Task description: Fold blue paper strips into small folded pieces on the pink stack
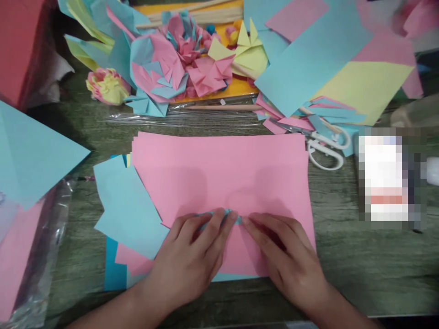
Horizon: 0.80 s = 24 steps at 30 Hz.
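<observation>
A small folded strip of blue paper [227, 213] lies on a stack of pink paper [219, 173]. My left hand [195, 251] covers most of the strip, its bent fingers pressing down along it. From the other side, my right hand [291, 251] has its closed fingertips at the strip's right end. Much of the strip is hidden under the fingers, so its full shape does not show. Beside my left hand, a cut piece of light blue paper [128, 205] overlaps the stack's left edge.
White-handled scissors [327, 144] lie at the stack's upper right among paper scraps. Behind are folded paper flowers [178, 64], thin wires [185, 119] and large coloured sheets [315, 50]. Plastic-wrapped paper [20, 265] is at left; a blurred object [384, 178] stands at right.
</observation>
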Tool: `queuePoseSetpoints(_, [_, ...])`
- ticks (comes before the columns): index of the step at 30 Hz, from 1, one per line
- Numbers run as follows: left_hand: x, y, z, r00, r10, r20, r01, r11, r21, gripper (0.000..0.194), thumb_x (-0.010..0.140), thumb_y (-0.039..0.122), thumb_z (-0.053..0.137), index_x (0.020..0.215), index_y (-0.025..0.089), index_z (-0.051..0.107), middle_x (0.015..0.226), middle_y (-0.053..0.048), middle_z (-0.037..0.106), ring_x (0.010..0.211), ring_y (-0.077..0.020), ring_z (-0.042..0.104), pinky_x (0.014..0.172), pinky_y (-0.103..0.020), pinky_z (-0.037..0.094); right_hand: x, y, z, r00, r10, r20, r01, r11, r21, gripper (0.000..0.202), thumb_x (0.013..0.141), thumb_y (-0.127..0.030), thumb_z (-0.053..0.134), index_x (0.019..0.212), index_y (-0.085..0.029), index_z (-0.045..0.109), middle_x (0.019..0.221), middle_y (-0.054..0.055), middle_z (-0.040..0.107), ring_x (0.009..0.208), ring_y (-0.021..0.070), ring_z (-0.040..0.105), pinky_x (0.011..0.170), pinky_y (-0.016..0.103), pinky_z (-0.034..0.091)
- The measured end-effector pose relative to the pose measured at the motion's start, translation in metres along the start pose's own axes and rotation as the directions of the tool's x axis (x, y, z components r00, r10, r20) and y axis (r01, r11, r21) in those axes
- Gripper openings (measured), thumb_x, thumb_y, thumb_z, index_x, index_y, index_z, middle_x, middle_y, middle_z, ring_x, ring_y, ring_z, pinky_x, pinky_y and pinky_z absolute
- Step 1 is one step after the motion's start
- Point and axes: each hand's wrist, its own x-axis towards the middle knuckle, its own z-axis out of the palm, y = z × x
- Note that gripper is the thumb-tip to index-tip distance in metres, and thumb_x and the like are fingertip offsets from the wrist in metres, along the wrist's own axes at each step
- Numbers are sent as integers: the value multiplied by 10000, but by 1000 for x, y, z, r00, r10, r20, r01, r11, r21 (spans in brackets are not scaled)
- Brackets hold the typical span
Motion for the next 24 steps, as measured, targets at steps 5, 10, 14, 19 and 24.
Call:
queuePoseSetpoints(5, [0,0,0,1000,0,2,0,1000,14,475,819,250,417,1283,205,322,1321,-57,369,1004,-214,481,791,-380,385,0,-1,0,1000,-8,7,8,1000,-22,468,799,-85,403,1260,-162,394,1125,104,513,1032,222,439,869,373,419])
queuePoseSetpoints(10, [0,2,1,1000,-9,-1,9,999,34,475,821,255,413,1283,186,324,1331,-50,358,1000,-213,477,792,-376,388,0,-3,0,1000,-2,-2,2,998,-56,468,821,-122,389,1281,-197,359,1099,90,548,1003,215,476,850,361,439])
queuePoseSetpoints(14, [0,3,1,1000,-25,-9,25,999,38,471,822,261,416,1280,193,329,1326,-41,368,994,-211,481,782,-376,397,-1,-3,1,1000,6,12,-5,997,-74,471,828,-136,392,1291,-202,340,1115,87,546,1010,218,479,863,363,434])
queuePoseSetpoints(19, [2,4,0,999,-33,-37,35,999,40,455,819,262,419,1266,210,354,1300,-31,403,975,-207,489,758,-371,409,-2,-3,2,1000,6,5,-6,996,-90,474,826,-144,404,1292,-203,338,1103,87,555,994,215,493,859,359,440])
queuePoseSetpoints(24, [2,4,-1,999,-31,-11,32,997,71,454,818,264,413,1264,193,362,1328,-17,366,960,-205,487,776,-363,389,-2,-4,2,1000,-7,22,9,993,-114,457,831,-142,390,1285,-181,353,1114,90,548,1006,218,473,869,368,428])
